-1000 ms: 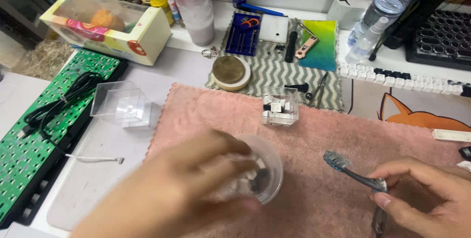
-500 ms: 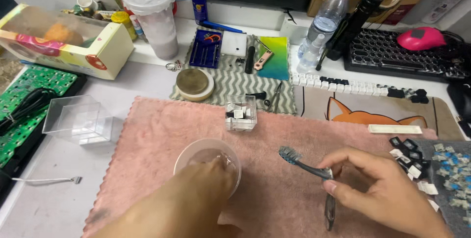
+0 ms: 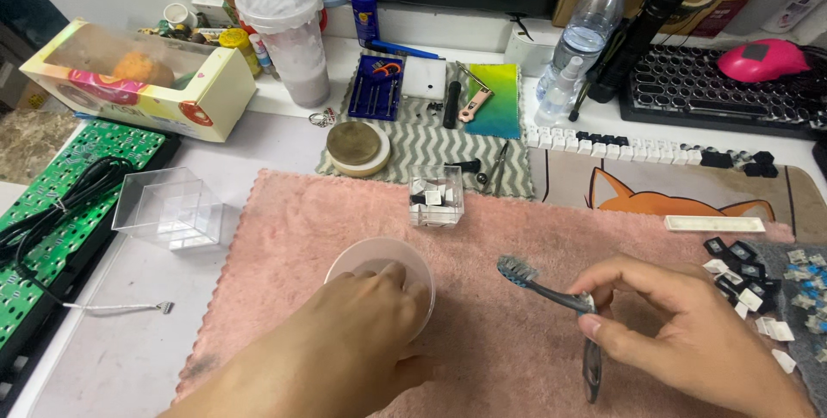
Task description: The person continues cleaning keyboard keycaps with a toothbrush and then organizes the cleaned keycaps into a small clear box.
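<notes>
**Fingers in the bowl, brush held off to the side**

Nearest the camera, the person's left hand [image 3: 345, 340] reaches down over the small clear bowl [image 3: 382, 273] on the pink towel [image 3: 534, 229], fingertips dipped past its rim and curled; whether they pinch anything inside cannot be told, as the hand hides the bowl's contents. The right hand [image 3: 680, 332] is closed around the handle of a dark toothbrush [image 3: 551, 293], bristle head up and pointing left, apart from the bowl and just above the towel.

Compared with a second ago, the left hand has slid from covering the whole bowl to its near rim, so the far side of the bowl now shows, and the view has swung right and up, bringing more of the desk into sight (the brush has kept much the same pose beside it). The picking from the bowl looks to be under way, with the brush waiting.

Farther back, a little clear box of keycaps [image 3: 436, 196] sits at the towel's far edge, a larger empty clear box [image 3: 168, 209] to its left, and loose keycaps [image 3: 758, 284] lie at the right. Beyond them stand a round tin [image 3: 355, 147], a plastic cup [image 3: 284, 30], a water bottle [image 3: 586, 35] and a keyboard [image 3: 715, 86].
</notes>
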